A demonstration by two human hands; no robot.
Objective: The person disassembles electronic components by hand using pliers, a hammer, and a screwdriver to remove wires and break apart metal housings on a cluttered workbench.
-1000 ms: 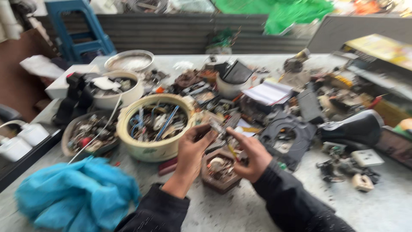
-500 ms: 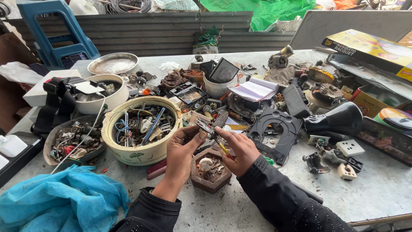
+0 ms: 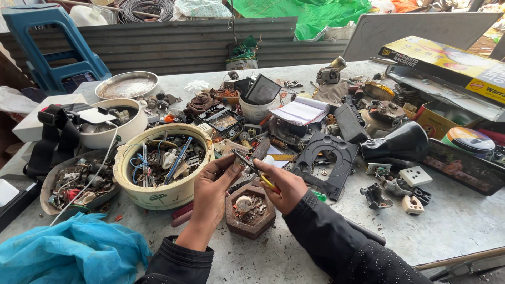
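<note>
two hands, the left hand pinching a small metal part and the right hand gripping yellow-handled pliers above the hexagonal dish near the surface's front edge, could drop it if the pliers slip

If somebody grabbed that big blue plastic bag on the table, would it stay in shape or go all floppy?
Probably floppy: the blue plastic bag lies crumpled in soft folds. It looks thin, so likely light for its size. A push would probably slide or squash it, not roll it.
</note>
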